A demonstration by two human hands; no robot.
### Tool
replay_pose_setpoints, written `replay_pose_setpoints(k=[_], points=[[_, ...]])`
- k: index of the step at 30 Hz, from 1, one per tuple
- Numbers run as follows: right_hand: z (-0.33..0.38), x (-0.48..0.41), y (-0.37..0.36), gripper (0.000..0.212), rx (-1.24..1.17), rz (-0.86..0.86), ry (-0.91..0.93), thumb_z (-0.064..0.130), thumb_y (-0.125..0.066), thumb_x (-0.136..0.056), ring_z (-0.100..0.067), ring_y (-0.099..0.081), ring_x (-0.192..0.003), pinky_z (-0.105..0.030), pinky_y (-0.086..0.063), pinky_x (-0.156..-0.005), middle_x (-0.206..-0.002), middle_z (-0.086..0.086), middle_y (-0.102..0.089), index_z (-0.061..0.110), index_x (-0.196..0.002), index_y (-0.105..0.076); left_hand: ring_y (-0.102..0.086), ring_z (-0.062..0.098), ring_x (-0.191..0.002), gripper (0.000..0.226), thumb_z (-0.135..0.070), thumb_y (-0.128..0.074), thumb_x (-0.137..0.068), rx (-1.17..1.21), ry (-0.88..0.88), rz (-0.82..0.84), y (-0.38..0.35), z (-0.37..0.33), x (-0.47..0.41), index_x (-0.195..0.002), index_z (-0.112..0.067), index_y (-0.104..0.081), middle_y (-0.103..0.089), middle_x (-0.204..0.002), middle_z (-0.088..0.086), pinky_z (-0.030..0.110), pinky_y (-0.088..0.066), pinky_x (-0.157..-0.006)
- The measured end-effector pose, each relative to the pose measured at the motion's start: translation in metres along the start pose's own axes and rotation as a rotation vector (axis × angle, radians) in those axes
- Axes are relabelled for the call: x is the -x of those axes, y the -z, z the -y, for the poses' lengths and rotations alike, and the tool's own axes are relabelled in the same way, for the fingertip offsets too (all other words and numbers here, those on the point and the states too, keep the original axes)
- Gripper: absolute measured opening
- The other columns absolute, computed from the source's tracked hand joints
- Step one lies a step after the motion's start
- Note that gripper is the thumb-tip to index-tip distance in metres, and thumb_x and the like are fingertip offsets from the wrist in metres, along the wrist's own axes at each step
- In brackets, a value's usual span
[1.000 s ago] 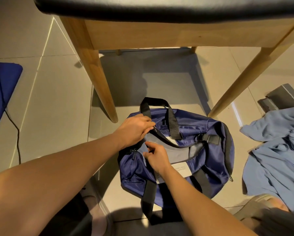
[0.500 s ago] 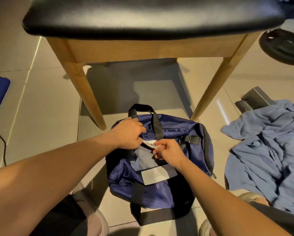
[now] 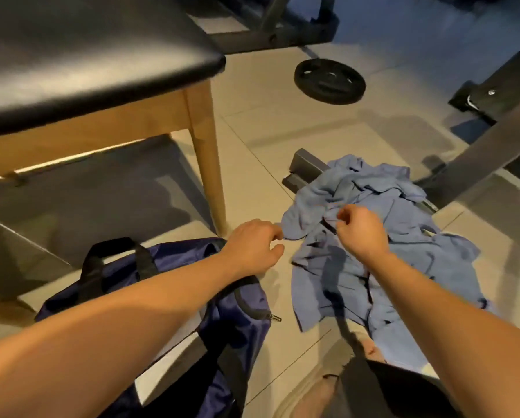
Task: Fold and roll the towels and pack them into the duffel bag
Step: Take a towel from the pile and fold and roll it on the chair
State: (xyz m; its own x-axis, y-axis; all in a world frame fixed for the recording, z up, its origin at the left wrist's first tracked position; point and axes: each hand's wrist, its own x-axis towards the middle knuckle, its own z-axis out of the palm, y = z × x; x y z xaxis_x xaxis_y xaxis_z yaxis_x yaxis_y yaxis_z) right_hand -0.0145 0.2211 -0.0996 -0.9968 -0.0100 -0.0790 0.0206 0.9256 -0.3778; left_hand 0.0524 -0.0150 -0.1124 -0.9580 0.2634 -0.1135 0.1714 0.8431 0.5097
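A navy duffel bag [image 3: 234, 321] with black straps lies on the tiled floor at lower left, partly under my left forearm. Right of it a crumpled heap of light blue towels [image 3: 403, 267] is spread on the floor. My left hand [image 3: 252, 245] hovers between bag and towels, fingers loosely curled and holding nothing. My right hand [image 3: 362, 230] is over the near-left part of the heap, fingers curled toward the cloth; a grip on the fabric cannot be made out.
A wooden bench with a black padded top [image 3: 101, 70] stands at upper left, one leg [image 3: 210, 176] close to the bag. A black weight plate [image 3: 329, 81] lies farther back. Dark gym-equipment frames [image 3: 479, 146] run along the right. A grey box [image 3: 305, 167] is partly under the towels.
Both hands left the bag's opening and moved right toward the towel heap. The view swung right, so the bag now sits at lower left.
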Motion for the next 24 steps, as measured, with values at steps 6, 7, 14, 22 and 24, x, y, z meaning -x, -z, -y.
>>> replay_pose_setpoints(k=[6,7,14,22,24], points=[[-0.098,-0.032,0.017,0.066,0.314,0.098,-0.203,0.025,-0.06,-0.1,-0.047,-0.033,-0.14,-0.061,-0.039,-0.108,-0.161,-0.022,-0.021,0.023,-0.157,-0.027,-0.052,0.029,-0.132,0.057,-0.039,-0.063,-0.096,0.115,0.122,0.155,-0.066,-0.025,-0.076,-0.148,-0.018,-0.049,-0.053,-0.149,0.005,0.042,-0.049,-0.1],[-0.109,-0.039,0.018,0.075,0.277,0.149,-0.225,0.028,-0.063,-0.099,-0.048,-0.03,-0.143,-0.062,-0.038,-0.109,-0.163,-0.022,-0.015,0.026,-0.159,-0.019,-0.051,0.029,-0.134,0.064,-0.041,-0.066,-0.094,0.157,0.153,0.168,-0.076,-0.026,-0.087,-0.15,-0.018,-0.046,-0.052,-0.15,0.006,0.044,-0.049,-0.101],[-0.13,-0.06,-0.005,0.074,0.188,0.319,-0.297,0.033,-0.072,-0.093,-0.049,-0.054,-0.117,-0.056,-0.051,-0.093,-0.152,-0.025,-0.027,0.017,-0.151,-0.031,-0.058,0.031,-0.082,0.016,-0.026,-0.065,-0.093,0.17,0.282,0.211,-0.124,-0.033,-0.111,-0.091,-0.013,-0.058,-0.06,-0.083,0.009,0.038,-0.047,-0.069],[-0.064,-0.1,0.056,0.024,0.028,0.15,-0.005,0.009,-0.056,-0.094,-0.031,-0.06,-0.08,-0.037,-0.047,-0.061,-0.102,-0.016,-0.066,0.004,-0.116,-0.066,-0.057,0.022,-0.07,0.019,-0.03,-0.071,-0.09,0.114,0.065,0.014,0.008,-0.053,-0.117,-0.078,-0.017,-0.066,-0.063,-0.072,0.0,0.032,-0.038,-0.06],[-0.024,-0.101,0.082,0.033,-0.285,0.379,0.059,-0.003,-0.056,-0.092,-0.026,-0.064,-0.108,-0.041,-0.055,-0.088,-0.12,-0.012,-0.068,0.004,-0.122,-0.067,-0.056,0.021,-0.073,0.015,-0.031,-0.07,-0.091,0.007,-0.055,0.006,0.054,-0.072,-0.114,-0.089,-0.017,-0.07,-0.06,-0.071,-0.005,0.032,-0.036,-0.061]])
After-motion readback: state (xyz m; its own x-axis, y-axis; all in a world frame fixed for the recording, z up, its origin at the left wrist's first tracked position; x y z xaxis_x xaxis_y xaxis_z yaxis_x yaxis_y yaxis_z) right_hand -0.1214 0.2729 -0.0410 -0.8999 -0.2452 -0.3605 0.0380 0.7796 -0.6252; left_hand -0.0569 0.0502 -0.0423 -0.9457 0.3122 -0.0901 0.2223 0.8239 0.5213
